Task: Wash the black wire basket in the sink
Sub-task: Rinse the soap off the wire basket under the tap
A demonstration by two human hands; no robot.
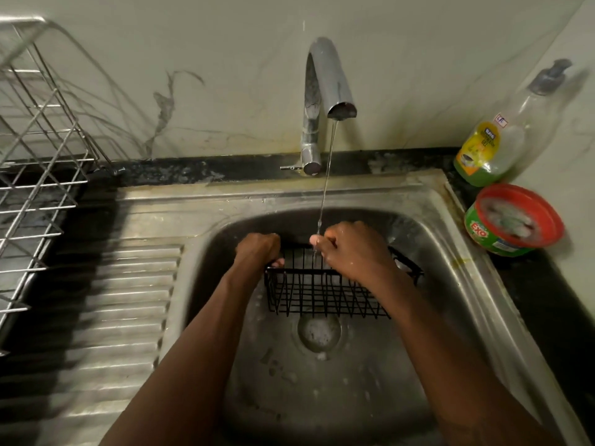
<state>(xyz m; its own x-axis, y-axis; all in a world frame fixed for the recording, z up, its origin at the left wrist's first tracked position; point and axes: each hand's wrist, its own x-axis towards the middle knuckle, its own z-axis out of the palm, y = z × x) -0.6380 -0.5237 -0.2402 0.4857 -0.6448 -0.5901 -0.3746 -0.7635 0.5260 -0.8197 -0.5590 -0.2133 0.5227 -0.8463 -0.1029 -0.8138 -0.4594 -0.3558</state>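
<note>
Gripping the black wire basket (322, 294) with both hands, low inside the shiny steel sink (428, 220), near the round drain (318, 331). Left hand (257, 249) with fingers (278, 262) curled round the left top wire; right hand (351, 252) with fingers (317, 241) curled round the far top wire, right under the thin stream of water (325, 188) from the silver tap (328, 82). Could slip out of wet fingers and bang about in the sink. Might splash water off the wires onto the black table (541, 294). Might leave the near side dirty, with so little water reaching it.
</note>
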